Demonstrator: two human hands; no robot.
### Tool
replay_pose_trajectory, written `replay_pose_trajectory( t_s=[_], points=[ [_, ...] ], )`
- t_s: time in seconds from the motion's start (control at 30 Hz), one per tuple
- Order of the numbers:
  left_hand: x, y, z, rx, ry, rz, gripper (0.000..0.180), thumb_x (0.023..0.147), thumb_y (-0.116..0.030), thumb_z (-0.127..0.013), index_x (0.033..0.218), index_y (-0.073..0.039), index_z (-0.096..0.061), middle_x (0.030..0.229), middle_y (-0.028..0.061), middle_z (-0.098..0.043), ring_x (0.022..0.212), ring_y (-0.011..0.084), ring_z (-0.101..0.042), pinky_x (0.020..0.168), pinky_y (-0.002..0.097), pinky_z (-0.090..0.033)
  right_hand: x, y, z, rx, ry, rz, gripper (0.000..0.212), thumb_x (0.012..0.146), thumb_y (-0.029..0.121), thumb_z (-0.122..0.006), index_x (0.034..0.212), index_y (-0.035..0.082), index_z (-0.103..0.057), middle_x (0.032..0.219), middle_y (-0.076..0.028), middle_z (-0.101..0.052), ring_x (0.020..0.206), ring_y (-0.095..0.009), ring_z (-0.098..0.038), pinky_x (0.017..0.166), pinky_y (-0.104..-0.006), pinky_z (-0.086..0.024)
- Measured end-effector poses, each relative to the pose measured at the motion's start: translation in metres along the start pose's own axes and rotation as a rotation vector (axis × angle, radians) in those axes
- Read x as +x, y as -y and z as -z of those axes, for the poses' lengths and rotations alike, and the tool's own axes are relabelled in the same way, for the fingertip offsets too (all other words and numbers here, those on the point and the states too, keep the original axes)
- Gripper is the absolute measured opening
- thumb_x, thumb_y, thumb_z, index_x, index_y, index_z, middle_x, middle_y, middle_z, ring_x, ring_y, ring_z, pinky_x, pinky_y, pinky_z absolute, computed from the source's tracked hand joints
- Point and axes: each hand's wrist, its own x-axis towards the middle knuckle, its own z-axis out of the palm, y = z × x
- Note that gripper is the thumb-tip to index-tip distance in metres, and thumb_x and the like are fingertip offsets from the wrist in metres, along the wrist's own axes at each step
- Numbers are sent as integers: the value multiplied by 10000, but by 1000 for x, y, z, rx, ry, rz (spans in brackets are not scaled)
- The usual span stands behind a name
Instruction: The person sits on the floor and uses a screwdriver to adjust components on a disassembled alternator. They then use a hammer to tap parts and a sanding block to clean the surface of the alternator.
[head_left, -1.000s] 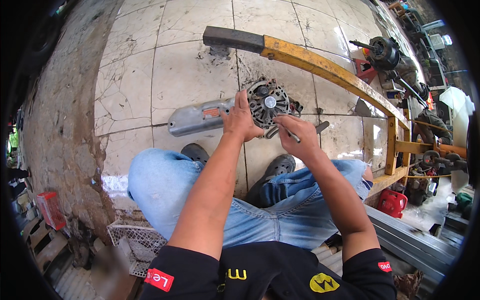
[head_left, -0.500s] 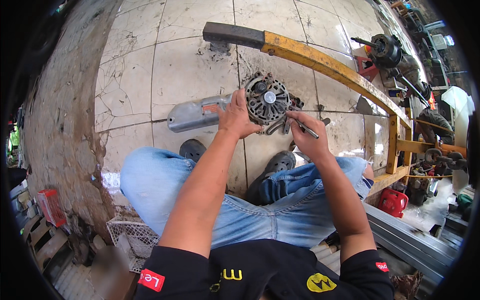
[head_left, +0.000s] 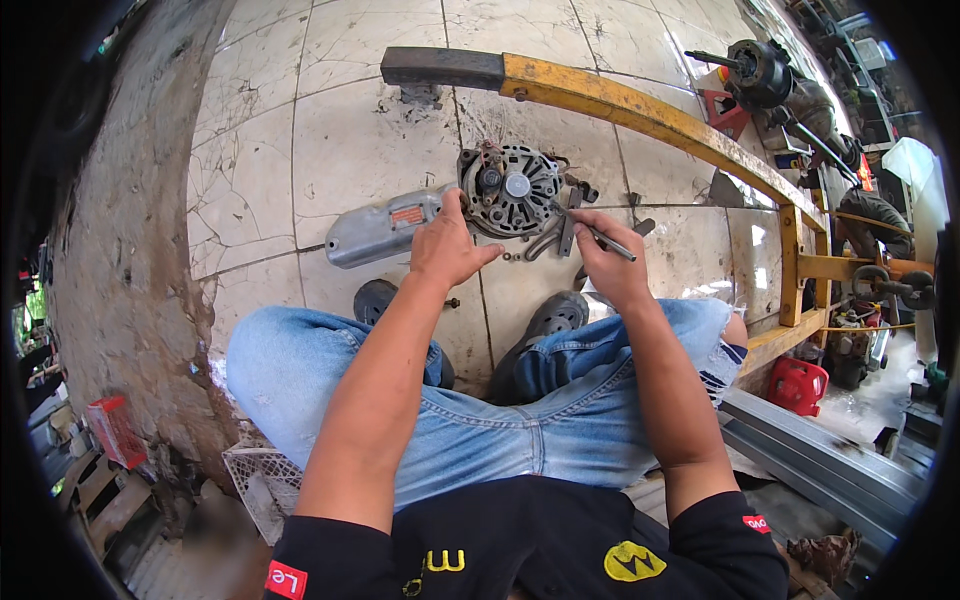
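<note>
A round alternator (head_left: 517, 186) with a vented metal housing and a silver hub rests on the tiled floor in front of my feet. My left hand (head_left: 445, 250) is spread at its near left edge, index finger raised against the side and thumb apart. In my right hand (head_left: 612, 265) is a slim grey metal rod (head_left: 612, 243), gripped between thumb and fingers. Its thin tip points at the alternator's right side; whether it touches is too small to tell. Beside my left hand lies a grey metal cover (head_left: 375, 235) with an orange label.
Small metal parts and a flat strip (head_left: 568, 225) lie right of the alternator. A yellow steel frame (head_left: 640, 120) arches beyond it and down the right side. A red container (head_left: 797, 387), metal rails (head_left: 820, 450) and a white crate (head_left: 262, 480) are near my sides.
The alternator has turned slightly, showing more of its left side. My left hand has drawn back a little toward its edge. The rod's tip has come into sight as my right hand shifted.
</note>
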Motion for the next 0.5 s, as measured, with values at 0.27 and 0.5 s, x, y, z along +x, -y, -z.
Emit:
replay_pose_trajectory(
  t_s=[0.27,0.5],
  points=[
    [5,-9,-11,135,-108,-20,1323,641,-479,-904,1563,-62,-52,1389,251,-532,1205,414,-588,974,464,-498,6,-7,-20,4,91,339,246,846,12,-667,1083,67,-709,1016,-130,-734,833,-263,-726,709,-321,-565],
    [27,-16,6,295,-6,3,1400,598,-568,-893,1601,-172,1,1252,208,-601,1123,392,-633,914,498,-526,1,9,-26,-204,108,372,247,814,-8,-660,1042,75,-706,1023,-119,-734,817,-306,-716,675,-364,-573]
  ],
)
